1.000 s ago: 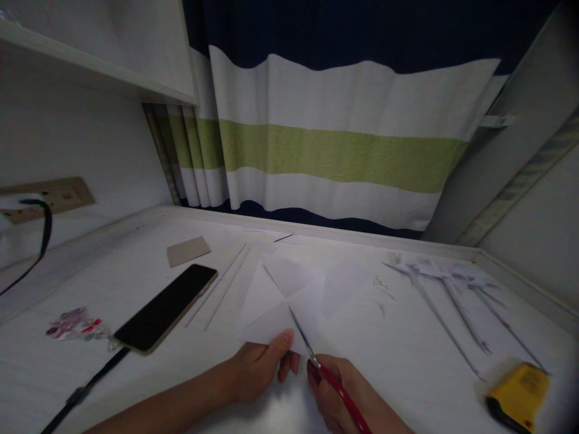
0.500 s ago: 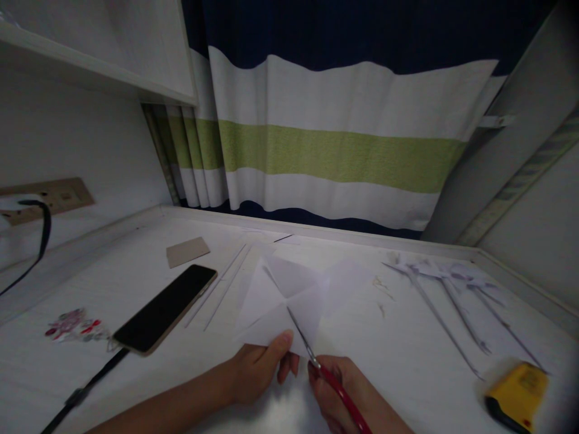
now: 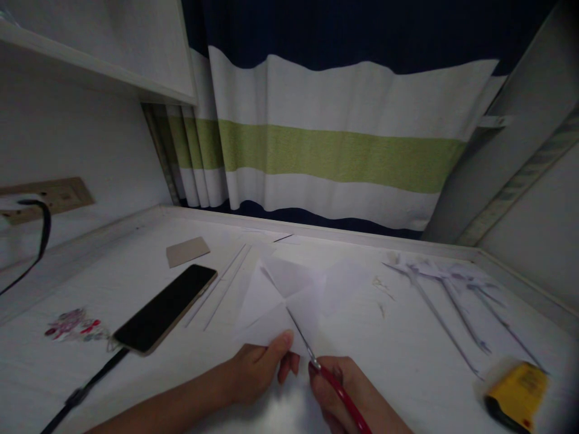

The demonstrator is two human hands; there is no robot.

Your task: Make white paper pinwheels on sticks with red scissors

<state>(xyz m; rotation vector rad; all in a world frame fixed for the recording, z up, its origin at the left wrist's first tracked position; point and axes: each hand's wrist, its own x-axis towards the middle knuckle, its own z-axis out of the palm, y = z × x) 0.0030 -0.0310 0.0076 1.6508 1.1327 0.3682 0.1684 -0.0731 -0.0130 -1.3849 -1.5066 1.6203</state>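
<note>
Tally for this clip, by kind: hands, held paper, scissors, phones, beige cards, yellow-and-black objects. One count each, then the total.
Hands: 2 (left hand, right hand)
Held paper: 1
Red-handled scissors: 1
Phone: 1
Beige card: 1
Yellow-and-black object: 1
Total: 7

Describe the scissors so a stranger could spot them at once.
Below the striped curtain spreads a white table. In its foreground, the right hand holds the scissors, pointing toward white paper in the left hand. Their bright red handle sets them apart from that colourless paper.
</note>
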